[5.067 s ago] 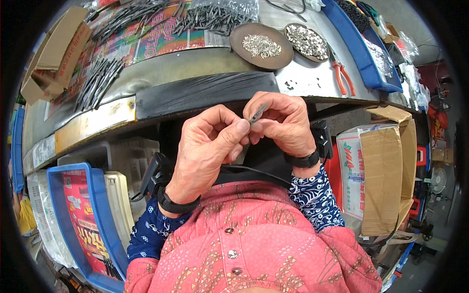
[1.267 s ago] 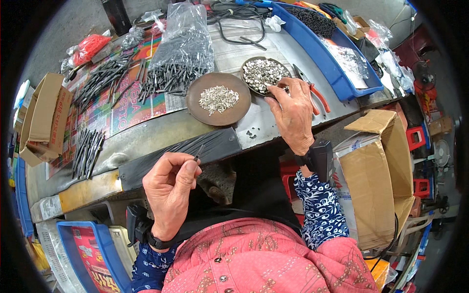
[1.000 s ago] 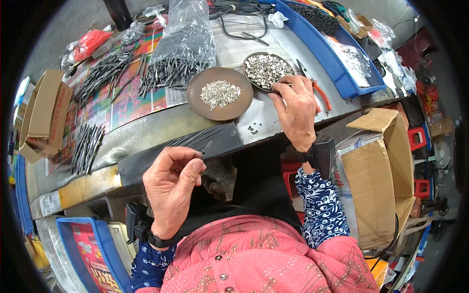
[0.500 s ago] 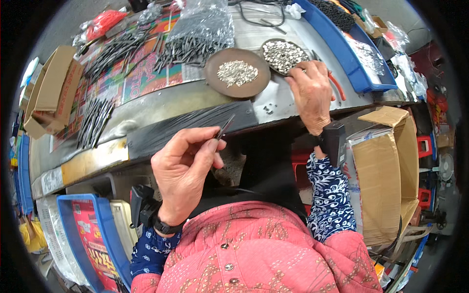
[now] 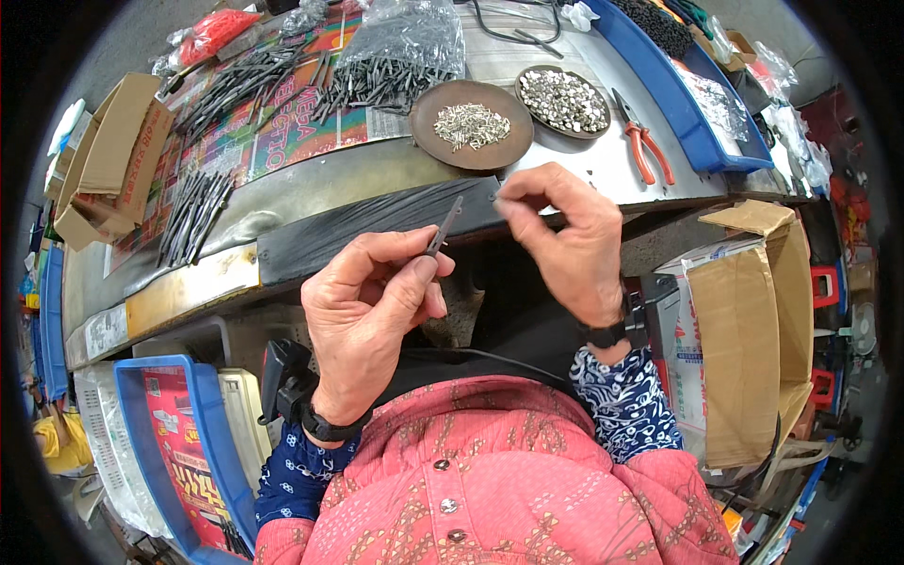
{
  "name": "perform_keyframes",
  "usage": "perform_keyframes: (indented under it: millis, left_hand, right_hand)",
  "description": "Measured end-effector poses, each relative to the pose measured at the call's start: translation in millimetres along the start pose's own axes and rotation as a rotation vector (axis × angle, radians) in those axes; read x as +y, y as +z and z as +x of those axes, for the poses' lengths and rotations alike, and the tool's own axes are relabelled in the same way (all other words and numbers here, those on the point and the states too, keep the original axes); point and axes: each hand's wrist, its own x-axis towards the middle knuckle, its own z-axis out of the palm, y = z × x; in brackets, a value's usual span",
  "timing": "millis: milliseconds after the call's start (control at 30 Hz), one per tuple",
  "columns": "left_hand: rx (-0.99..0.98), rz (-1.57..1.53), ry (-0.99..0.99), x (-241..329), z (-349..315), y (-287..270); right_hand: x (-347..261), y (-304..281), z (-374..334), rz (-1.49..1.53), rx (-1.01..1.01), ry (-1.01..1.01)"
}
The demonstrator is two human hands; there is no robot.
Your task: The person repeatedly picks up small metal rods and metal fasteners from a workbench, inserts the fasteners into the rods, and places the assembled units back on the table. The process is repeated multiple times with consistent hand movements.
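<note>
My left hand (image 5: 363, 306) pinches a slim dark metal strip (image 5: 450, 224) between thumb and forefinger, its pointed end tilted up and away from me. Just right of the strip, my right hand (image 5: 574, 240) has thumb and forefinger brought together. Whatever lies in that pinch is too small and blurred to name. Beyond the hands sit two round brown dishes. The left dish (image 5: 426, 139) bears a pile of short silver pins (image 5: 471, 126); the other dish (image 5: 576, 133) is filled with small rounded silver pieces (image 5: 562, 100).
Red-handled pliers (image 5: 646, 151) lie right of the dishes. Bundles of dark strips (image 5: 195, 218) rest at the left, more under a clear plastic bag (image 5: 414, 38). A blue tray (image 5: 692, 118) flanks the far right. Open cardboard boxes (image 5: 739, 348) stand right and left.
My right hand has left the dish of rounded pieces and come left and nearer, beside the strip. The pliers are now uncovered. My left hand keeps its pinch, almost in place.
</note>
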Motion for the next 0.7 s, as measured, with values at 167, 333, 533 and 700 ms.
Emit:
perform_keyframes:
  millis: [167,333,533,700]
  left_hand:
    - [-0.038,-0.132,-0.011,-1.7,0.0,-0.2]
    - [-0.044,-0.182,0.002,-2.6,-2.8,-0.7]
    - [-0.033,-0.19,-0.002,-0.6,-4.7,-0.3]
    - [-0.04,-0.192,0.007,-1.7,-5.9,-1.3]
  right_hand:
    - [-22.3,17.0,-12.5,0.287,-0.094,0.048]
    - [-29.5,27.0,-15.2,0.477,-0.073,0.056]
    - [-29.1,25.4,-12.9,0.435,-0.125,-0.022]
    - [-29.4,28.1,-14.5,0.469,-0.123,0.021]
